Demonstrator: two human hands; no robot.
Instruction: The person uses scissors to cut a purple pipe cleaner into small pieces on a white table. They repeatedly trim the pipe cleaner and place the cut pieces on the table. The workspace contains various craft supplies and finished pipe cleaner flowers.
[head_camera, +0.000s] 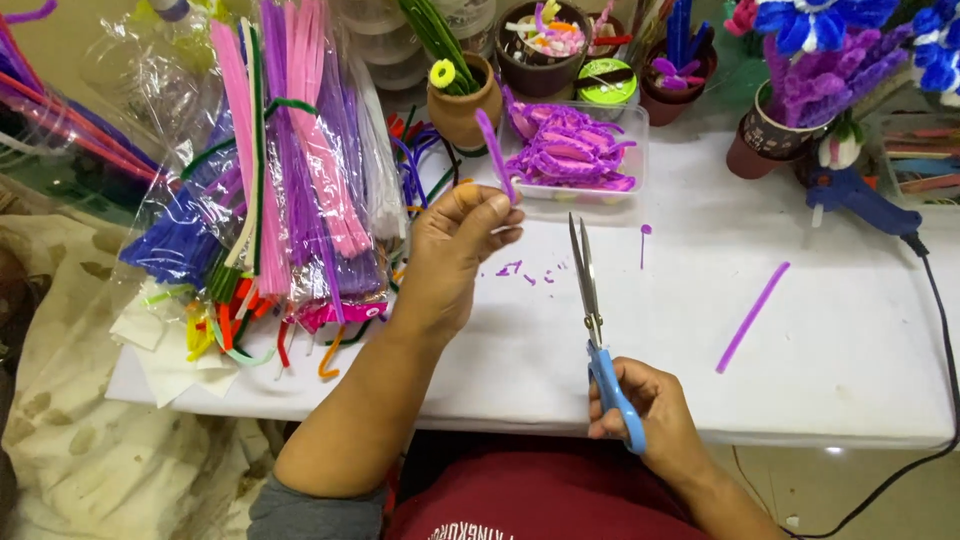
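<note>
My left hand (455, 250) is raised over the white table (830, 320) and pinches a short purple pipe cleaner (494, 150) that stands upright between thumb and fingers. My right hand (650, 410) grips blue-handled scissors (592, 300) near the table's front edge; the closed blades point away from me. Small purple trimmings (525, 272) lie between the hands. A loose purple pipe cleaner piece (752, 316) lies on the table to the right.
Bundles of pipe cleaners in clear bags (290, 170) fill the left. A clear tray of purple bent pieces (575, 155), clay pots (462, 100), a cup of purple and blue flowers (790, 110) and a blue glue gun (860, 200) with its cord stand at the back.
</note>
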